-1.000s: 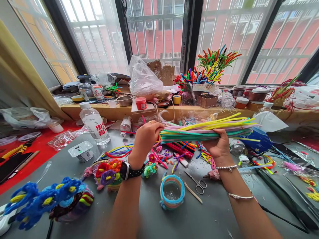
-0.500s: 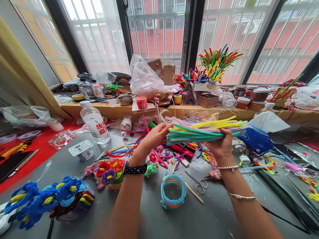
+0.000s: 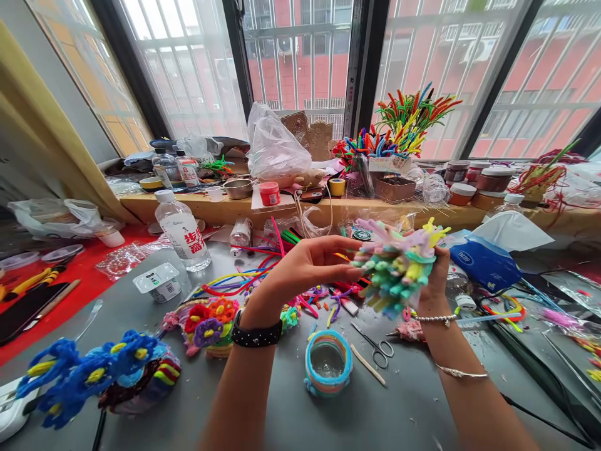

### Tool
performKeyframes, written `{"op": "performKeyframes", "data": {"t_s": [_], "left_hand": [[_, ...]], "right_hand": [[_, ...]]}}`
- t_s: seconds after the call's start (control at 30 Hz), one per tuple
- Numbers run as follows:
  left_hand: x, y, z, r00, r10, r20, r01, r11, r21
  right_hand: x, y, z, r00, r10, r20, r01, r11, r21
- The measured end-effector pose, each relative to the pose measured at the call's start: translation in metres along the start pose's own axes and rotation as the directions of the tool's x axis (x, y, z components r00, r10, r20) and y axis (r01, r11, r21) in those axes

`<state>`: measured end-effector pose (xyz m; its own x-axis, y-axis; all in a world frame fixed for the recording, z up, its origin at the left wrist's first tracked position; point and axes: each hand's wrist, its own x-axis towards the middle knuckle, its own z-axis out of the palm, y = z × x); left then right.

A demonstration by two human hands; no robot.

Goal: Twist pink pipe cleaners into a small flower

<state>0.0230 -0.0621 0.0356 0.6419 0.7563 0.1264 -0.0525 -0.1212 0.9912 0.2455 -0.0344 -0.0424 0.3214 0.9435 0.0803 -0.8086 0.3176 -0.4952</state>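
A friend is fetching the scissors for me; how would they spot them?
On the grey table, find the blue-rimmed round jar near the front middle. Just right of it lie the scissors, beside a pale stick. Unlike that plain stick, they are silvery, with two finger loops.

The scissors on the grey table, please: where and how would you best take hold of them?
Probably by the finger loops, from the near right: the scissors lie flat, loops toward that side, blades pointing away leftward, with the pale stick along their left.
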Motion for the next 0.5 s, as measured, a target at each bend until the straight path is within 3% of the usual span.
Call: {"op": "performKeyframes", "data": {"t_s": [0.07, 0.13, 0.27, 0.5], "left_hand": [[-0.003, 0.005, 0.002, 1.000, 0.022, 0.006, -0.022, 0.995, 0.100], [-0.005, 0.009, 0.003, 0.991, 0.128, -0.046, -0.113, 0.962, 0.250], [-0.006, 0.012, 0.006, 0.922, 0.359, -0.143, -0.237, 0.817, 0.526], [-0.003, 0.008, 0.011, 0.830, 0.518, -0.208, -0.252, 0.680, 0.688]], "right_hand": [[0.000, 0.000, -0.001, 0.999, -0.012, 0.038, 0.012, 1.000, 0.005], [-0.001, 0.000, -0.002, 0.997, -0.033, 0.073, 0.032, 0.999, 0.012], [-0.001, -0.001, -0.002, 0.997, -0.058, 0.044, 0.058, 0.998, 0.002], [0.003, 0.001, -0.001, 0.997, -0.079, -0.022, 0.079, 0.996, 0.035]]}}
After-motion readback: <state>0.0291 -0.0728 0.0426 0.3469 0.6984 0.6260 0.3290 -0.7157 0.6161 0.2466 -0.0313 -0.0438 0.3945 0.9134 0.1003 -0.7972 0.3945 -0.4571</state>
